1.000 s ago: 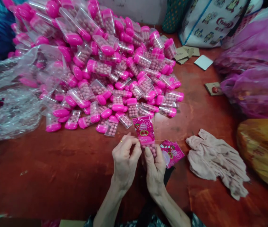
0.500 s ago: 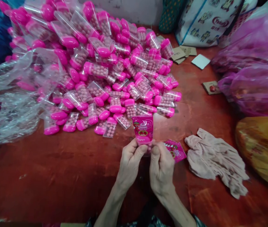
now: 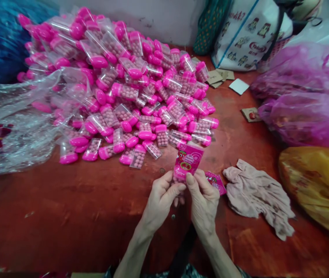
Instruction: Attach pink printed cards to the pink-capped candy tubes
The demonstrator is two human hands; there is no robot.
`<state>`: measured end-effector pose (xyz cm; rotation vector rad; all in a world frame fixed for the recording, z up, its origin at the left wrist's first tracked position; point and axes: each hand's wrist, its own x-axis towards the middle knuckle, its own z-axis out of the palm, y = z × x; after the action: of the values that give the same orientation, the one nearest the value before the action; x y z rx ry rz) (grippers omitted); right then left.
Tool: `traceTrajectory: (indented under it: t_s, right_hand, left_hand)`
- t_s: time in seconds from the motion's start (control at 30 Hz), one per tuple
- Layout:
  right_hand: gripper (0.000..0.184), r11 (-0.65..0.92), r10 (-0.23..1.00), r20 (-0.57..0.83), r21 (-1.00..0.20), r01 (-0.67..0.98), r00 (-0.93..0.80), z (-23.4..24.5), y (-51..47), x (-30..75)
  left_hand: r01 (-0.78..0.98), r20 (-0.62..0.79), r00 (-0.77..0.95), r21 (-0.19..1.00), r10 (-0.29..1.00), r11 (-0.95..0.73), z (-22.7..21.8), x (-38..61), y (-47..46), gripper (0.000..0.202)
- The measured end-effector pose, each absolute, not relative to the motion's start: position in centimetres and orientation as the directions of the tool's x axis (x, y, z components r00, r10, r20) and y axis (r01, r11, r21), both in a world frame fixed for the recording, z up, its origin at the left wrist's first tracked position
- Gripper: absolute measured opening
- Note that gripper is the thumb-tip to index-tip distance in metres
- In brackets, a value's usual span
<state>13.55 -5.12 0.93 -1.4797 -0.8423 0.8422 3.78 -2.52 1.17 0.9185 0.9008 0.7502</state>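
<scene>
Both hands hold one small clear candy container with a pink printed label (image 3: 188, 161) wrapped round it, just above the red table. My left hand (image 3: 162, 196) pinches its lower left side, thumb on the front. My right hand (image 3: 203, 199) grips the lower right, thumb pressed on the label. Pink candy balls show at the container's bottom between my fingers. More pink labels (image 3: 216, 182) lie flat beside my right hand. A big heap of pink-capped candy containers (image 3: 129, 88) lies beyond my hands.
A crumpled beige cloth (image 3: 257, 193) lies right of my hands. Clear plastic wrap (image 3: 13, 119) spreads at the left. Pink plastic bags (image 3: 306, 100) and a yellow bag (image 3: 317, 185) line the right side. A printed tote bag (image 3: 248, 34) and cardboard scraps (image 3: 219, 76) sit behind.
The labelled container has tilted to the right and risen slightly in my hands. My left thumb has slid onto its lower front. The view has shifted a little downward.
</scene>
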Motion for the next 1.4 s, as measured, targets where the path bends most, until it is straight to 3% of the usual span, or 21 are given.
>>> traceTrajectory:
  t_s: [0.23,0.4,0.6,0.8,0.93,1.03,1.17,1.4]
  right_hand:
    - [0.019,-0.088,0.901,-0.192,-0.959,-0.271,0.389,0.7,-5.3,15.1]
    - [0.025,-0.198,0.886,-0.344,-0.887,-0.416,0.31,1.1,-4.5,14.5]
    - [0.023,-0.169,0.817,-0.378,-0.879,-0.446,0.435,0.3,-5.2,11.9]
    - [0.019,-0.198,0.855,-0.403,-0.835,-0.513,0.326,0.0,-5.3,12.4]
    - [0.023,-0.228,0.865,-0.423,-0.81,-0.541,0.269,0.4,-4.4,14.0]
    - [0.018,-0.238,0.824,-0.463,-0.806,-0.541,0.326,0.5,-4.0,14.5]
    - [0.019,-0.273,0.785,-0.5,-0.809,-0.52,0.367,0.6,-4.0,13.9]
    - [0.027,-0.327,0.798,-0.536,-0.769,-0.549,0.274,0.6,-4.3,13.3]
  left_hand:
    - [-0.125,-0.337,0.495,0.885,0.801,0.449,1.6,3.4,-2.4,0.015]
    - [-0.106,-0.315,0.486,0.905,0.815,0.413,1.4,3.7,-2.6,0.015]
    - [-0.205,-0.347,0.388,0.871,0.854,0.447,0.7,4.3,-2.9,0.016]
    - [-0.226,-0.373,0.411,0.842,0.832,0.489,0.5,4.0,-2.3,0.016]
    - [-0.086,-0.382,0.476,0.876,0.792,0.475,0.6,3.6,-2.2,0.015]
    - [-0.013,-0.385,0.477,0.896,0.79,0.445,0.8,3.8,-2.5,0.011]
    - [-0.064,-0.367,0.449,0.896,0.814,0.439,0.8,4.3,-2.9,0.009]
    - [-0.156,-0.4,0.375,0.862,0.836,0.482,0.5,5.1,-3.0,0.013]
